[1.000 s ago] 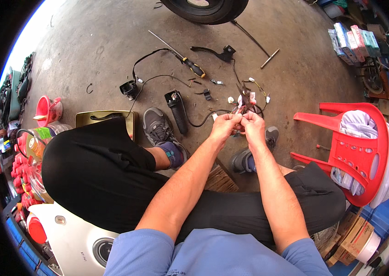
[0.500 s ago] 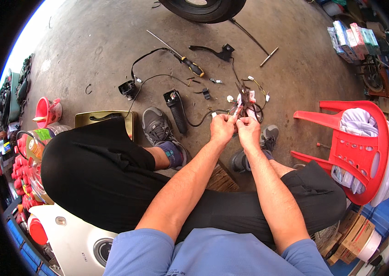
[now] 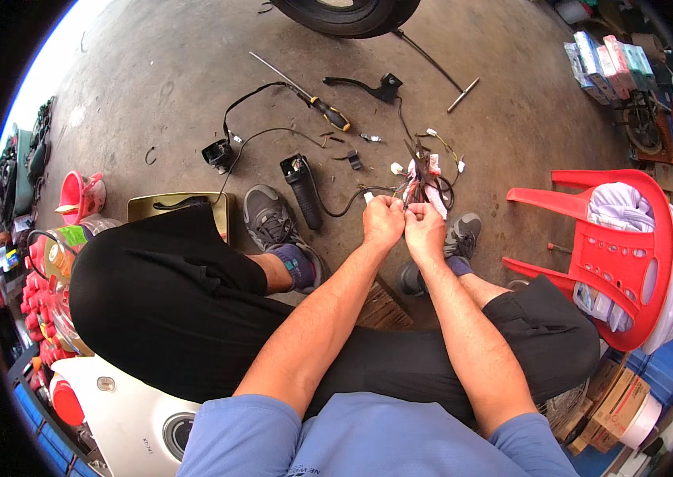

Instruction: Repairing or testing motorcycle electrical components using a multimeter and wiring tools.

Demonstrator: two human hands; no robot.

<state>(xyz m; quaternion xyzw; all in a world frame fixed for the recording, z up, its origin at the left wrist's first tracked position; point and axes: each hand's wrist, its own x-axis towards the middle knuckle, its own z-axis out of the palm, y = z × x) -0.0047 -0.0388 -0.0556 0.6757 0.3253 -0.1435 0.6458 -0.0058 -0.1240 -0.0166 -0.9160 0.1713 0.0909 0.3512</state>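
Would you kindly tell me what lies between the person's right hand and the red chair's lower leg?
The head view shows the grey right shoe, then concrete floor, between the right hand and the chair leg.

The floor (image 3: 169, 95) looked matt and rough, like concrete; the wires (image 3: 416, 189), plastic-coated. The handle (image 3: 303, 197) was dull — rubber or plastic — and the screwdriver's shaft (image 3: 281, 75) bare metal. The chair (image 3: 648, 288) was smooth, glossy plastic, the trousers (image 3: 153, 310) matt cloth, the block (image 3: 384, 308) rough wood.
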